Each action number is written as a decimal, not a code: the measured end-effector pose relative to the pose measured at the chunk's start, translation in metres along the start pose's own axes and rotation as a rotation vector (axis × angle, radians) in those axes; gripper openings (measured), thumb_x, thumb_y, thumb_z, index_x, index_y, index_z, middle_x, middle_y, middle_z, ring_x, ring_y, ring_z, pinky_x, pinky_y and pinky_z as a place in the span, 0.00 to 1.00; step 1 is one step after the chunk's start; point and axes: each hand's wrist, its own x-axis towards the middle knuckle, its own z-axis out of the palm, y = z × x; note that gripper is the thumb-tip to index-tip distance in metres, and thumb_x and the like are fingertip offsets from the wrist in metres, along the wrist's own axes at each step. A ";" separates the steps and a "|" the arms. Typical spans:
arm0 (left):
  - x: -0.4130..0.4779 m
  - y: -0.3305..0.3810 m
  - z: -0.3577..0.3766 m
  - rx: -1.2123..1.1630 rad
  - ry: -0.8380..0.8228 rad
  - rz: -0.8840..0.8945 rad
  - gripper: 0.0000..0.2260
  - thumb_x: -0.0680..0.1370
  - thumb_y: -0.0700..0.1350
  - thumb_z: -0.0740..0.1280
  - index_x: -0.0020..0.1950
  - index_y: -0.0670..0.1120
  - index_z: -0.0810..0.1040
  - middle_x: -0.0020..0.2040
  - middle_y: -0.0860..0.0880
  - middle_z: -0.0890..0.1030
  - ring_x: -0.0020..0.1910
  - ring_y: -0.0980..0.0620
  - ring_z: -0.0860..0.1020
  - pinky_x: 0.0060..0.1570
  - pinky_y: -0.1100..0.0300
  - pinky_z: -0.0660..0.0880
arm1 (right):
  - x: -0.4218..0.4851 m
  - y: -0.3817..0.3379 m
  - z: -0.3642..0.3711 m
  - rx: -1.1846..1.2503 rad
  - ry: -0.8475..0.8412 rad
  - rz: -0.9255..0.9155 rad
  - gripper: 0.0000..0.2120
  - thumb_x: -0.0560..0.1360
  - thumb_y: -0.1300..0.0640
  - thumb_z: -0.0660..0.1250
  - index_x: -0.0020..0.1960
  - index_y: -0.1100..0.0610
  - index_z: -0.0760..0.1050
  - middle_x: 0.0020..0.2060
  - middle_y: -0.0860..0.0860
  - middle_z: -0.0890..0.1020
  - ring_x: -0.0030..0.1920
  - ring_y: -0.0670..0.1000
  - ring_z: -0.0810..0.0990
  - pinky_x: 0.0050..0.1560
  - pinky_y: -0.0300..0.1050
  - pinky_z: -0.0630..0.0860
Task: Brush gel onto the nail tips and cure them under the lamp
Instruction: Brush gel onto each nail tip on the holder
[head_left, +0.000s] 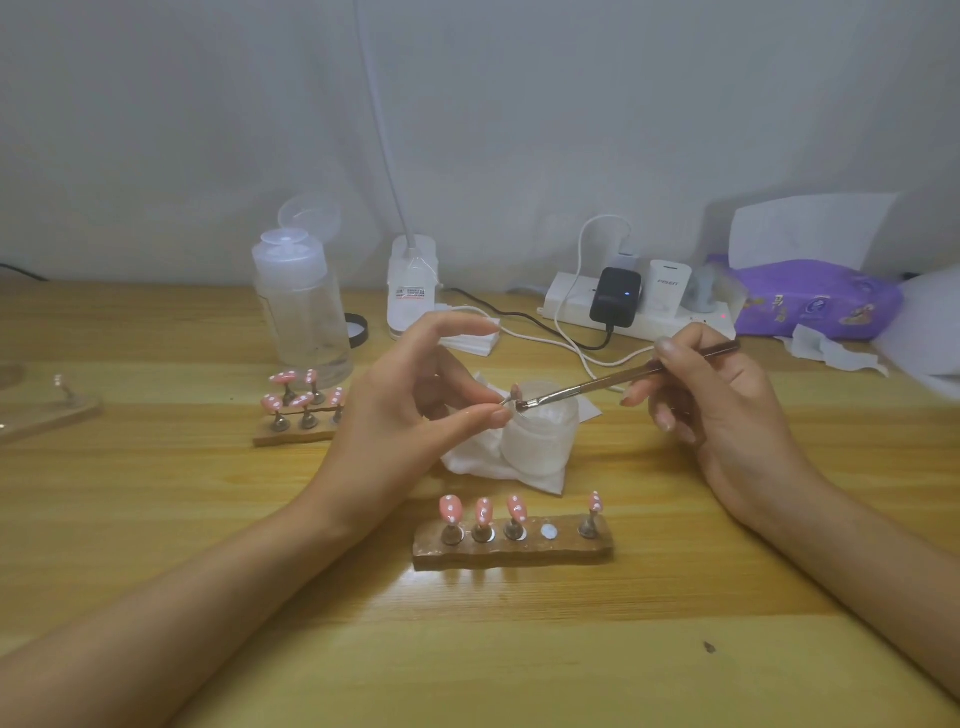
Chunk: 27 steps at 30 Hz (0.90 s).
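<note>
- Nail tips (484, 512), pink with white dots, stand on pegs in the near holder (511, 551) and the far holder (291, 436). One near slot (549, 531) is bare, probably where the tip in hand belongs.
- Left hand (410, 410) pinches the lifted tip's peg between thumb and fingertip, its other fingers splayed clear. It holds the tip over the jar, likely so drips fall there.
- Right hand (722, 410) grips the brush like a pen, for fine control.
- Jar (540, 436) sits open on a tissue (467, 462).
- Brush (597, 384) bristles touch the held tip (515, 391).
</note>
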 end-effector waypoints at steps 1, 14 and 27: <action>0.000 0.000 0.000 0.004 -0.001 0.002 0.23 0.71 0.42 0.77 0.64 0.52 0.76 0.38 0.50 0.83 0.45 0.49 0.85 0.48 0.49 0.81 | 0.000 0.000 -0.001 0.006 0.009 -0.002 0.12 0.80 0.55 0.63 0.38 0.53 0.69 0.31 0.54 0.83 0.23 0.46 0.70 0.22 0.34 0.62; 0.000 -0.001 0.000 0.041 -0.005 0.017 0.22 0.73 0.39 0.76 0.64 0.52 0.76 0.39 0.52 0.83 0.43 0.53 0.84 0.38 0.65 0.75 | -0.001 -0.004 0.001 0.058 -0.012 -0.033 0.11 0.76 0.49 0.64 0.35 0.48 0.72 0.32 0.53 0.84 0.22 0.46 0.70 0.22 0.33 0.61; 0.001 0.003 0.001 0.099 -0.010 0.036 0.20 0.74 0.38 0.74 0.63 0.52 0.76 0.42 0.53 0.83 0.45 0.51 0.83 0.36 0.57 0.76 | 0.001 -0.001 0.001 0.024 -0.016 -0.020 0.10 0.73 0.47 0.67 0.37 0.51 0.72 0.33 0.55 0.84 0.21 0.46 0.69 0.21 0.32 0.61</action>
